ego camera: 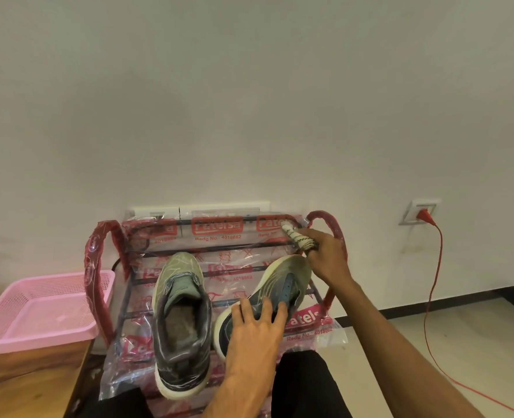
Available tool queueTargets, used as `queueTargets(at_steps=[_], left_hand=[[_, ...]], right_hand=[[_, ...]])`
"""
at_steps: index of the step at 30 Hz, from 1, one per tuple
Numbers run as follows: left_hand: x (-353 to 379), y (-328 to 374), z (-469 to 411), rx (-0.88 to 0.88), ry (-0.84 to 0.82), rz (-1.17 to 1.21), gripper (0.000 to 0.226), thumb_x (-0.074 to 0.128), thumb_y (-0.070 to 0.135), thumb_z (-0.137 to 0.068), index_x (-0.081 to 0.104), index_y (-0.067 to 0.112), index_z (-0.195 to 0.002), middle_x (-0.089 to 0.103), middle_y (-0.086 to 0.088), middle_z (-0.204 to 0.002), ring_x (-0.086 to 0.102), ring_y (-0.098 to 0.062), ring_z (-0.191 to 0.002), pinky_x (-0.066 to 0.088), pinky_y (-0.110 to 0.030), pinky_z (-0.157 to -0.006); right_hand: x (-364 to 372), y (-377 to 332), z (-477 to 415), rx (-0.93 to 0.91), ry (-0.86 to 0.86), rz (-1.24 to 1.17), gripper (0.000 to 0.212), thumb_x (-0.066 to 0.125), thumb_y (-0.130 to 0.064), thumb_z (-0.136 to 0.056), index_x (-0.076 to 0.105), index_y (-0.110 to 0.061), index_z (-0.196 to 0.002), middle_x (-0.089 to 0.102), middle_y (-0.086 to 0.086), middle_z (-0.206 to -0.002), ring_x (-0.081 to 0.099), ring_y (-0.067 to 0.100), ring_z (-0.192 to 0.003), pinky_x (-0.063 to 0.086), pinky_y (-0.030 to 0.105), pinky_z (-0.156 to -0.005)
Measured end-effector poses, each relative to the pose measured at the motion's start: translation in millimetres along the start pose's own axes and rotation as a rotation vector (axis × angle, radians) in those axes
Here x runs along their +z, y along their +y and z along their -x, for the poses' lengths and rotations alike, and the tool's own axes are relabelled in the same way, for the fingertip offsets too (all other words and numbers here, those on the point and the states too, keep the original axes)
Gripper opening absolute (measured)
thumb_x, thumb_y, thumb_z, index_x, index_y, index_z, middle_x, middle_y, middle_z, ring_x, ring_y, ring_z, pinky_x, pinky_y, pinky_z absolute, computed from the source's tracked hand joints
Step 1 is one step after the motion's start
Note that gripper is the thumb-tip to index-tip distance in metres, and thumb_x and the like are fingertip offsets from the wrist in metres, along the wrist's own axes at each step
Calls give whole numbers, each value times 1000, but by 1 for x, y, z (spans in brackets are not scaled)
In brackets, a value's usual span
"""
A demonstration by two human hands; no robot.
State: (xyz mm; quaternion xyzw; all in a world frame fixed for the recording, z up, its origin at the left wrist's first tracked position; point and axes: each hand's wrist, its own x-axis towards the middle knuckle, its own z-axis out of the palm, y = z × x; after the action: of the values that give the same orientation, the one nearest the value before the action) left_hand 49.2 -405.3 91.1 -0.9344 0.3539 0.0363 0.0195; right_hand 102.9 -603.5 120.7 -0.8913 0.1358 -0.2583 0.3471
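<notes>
Nearest, the left hand (254, 328) lies palm down on the tilted shoe (282, 279), fingers spread and fairly straight across its dark side, pressing rather than gripping. That shoe leans on its edge at the right of the plastic-wrapped rack (334, 233), toe pointing away. Just left of it, the second shoe (180, 321) stands upright, its opening facing up. Farther out, the right arm stretches forward from the lower right, and the right hand (328, 254) curls round a rolled lace (294, 236) just past the tilted shoe's toe. A pink basket (38, 309) sits at left; a red cable (436, 267) hangs from the wall socket (421, 211).
</notes>
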Motion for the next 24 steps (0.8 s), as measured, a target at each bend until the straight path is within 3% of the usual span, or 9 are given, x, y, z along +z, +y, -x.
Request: queueTargets(at_steps=[3,7,10,14,20,24], left_hand=[[1,5,2,39,4,-35,91,63,8,-89,-1,19,-153,6,-19,-159,5,-51,-142,5,-60,-116],[1,4,-2,21,-2,-22,93,65,8,-86,2,19,-153,10,-18,-159,6,-50,-142,5,-59,-116],[-1,0,-4,16,-12,14,92,66,11,-86,4,21,-153,11,-15,-159,6,-46,-144,7,-57,-117],[-3,1,-4,21,-20,9,91,64,10,-88,2,23,-153,8,-15,-160,4,-46,-144,7,-57,-117],[-3,-2,-8,8,4,12,91,65,10,-86,4,22,-152,12,-15,-159,8,-45,-143,9,-56,-117],[-3,-2,-6,23,2,18,90,63,7,-88,4,23,-153,11,-14,-159,7,-44,-144,9,-56,-117]], right_hand=[[13,5,7,-32,-166,132,48,52,5,-87,62,-20,-127,63,8,-127,58,26,-116,48,35,-96],[23,1,27,-181,-284,146,53,55,8,-79,67,-21,-122,66,1,-123,58,12,-111,44,21,-92],[16,10,34,-275,-366,186,51,60,7,-77,67,-20,-121,67,1,-121,59,14,-110,43,19,-91],[6,28,28,-79,-242,277,50,58,3,-83,62,-20,-127,59,5,-133,54,22,-120,46,33,-98],[11,14,51,-283,-426,224,49,61,1,-83,63,-19,-127,60,4,-132,50,17,-124,37,25,-104],[7,30,37,-107,-287,293,51,63,-3,-85,59,-23,-131,55,4,-138,50,21,-126,42,33,-104]])
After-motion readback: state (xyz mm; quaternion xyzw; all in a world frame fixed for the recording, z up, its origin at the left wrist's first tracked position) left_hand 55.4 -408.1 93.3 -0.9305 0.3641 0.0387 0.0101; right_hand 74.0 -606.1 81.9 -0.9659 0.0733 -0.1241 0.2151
